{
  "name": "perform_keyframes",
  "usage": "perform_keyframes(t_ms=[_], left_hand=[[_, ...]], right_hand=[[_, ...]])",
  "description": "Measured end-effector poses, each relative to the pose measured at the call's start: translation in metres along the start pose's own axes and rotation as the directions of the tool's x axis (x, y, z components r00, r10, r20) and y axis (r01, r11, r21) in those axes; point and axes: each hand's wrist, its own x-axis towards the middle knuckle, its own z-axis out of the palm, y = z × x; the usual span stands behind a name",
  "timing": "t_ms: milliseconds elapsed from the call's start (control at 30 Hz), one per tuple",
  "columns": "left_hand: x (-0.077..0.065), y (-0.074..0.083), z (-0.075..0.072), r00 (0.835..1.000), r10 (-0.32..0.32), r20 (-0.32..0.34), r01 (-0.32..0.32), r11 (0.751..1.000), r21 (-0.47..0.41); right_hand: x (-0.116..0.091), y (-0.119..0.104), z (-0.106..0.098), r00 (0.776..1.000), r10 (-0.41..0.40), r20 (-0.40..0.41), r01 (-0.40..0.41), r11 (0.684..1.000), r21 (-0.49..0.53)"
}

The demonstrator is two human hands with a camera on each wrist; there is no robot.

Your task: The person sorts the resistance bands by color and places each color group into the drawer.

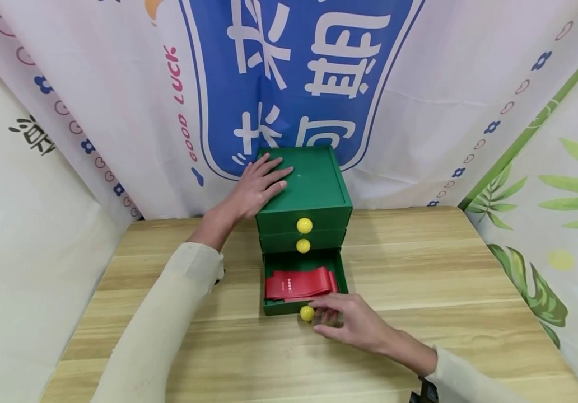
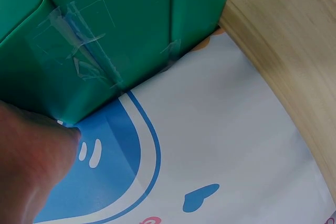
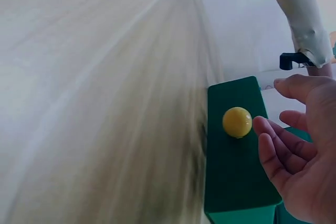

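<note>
A green three-drawer box (image 1: 314,184) with yellow ball knobs stands at the back of the table. My left hand (image 1: 259,187) rests on the left side of its top, fingers spread. The bottom drawer (image 1: 280,308) is pulled out, and in it lies a folded flat red band (image 1: 299,284) with white dots. Close by that drawer's yellow knob (image 1: 307,313) is my right hand (image 1: 352,322), its fingers loosely bent. In the right wrist view the fingertips (image 3: 261,124) are right beside the knob, with nothing gripped.
Above the bottom one, the middle and top drawers with knobs (image 1: 303,245) are pushed in. A printed cloth (image 1: 400,157) hangs right behind the box. The wooden table (image 1: 410,263) extends to both sides. Clear tape (image 2: 79,40) runs over the box's side seams.
</note>
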Motion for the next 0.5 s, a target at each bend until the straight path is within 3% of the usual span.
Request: perform_keyframes(t_ms=[167, 500], left_hand=[[-0.001, 0.001, -0.001, 1.000, -0.001, 0.000, 0.001, 1.000, 0.003], [0.000, 0.001, 0.000, 1.000, -0.002, -0.002, 0.002, 1.000, -0.001]], right_hand=[[-0.002, 0.009, 0.008, 1.000, -0.020, 0.003, 0.020, 0.999, -0.037], [-0.003, 0.014, 0.017, 0.997, 0.079, -0.009, -0.079, 0.995, -0.056]])
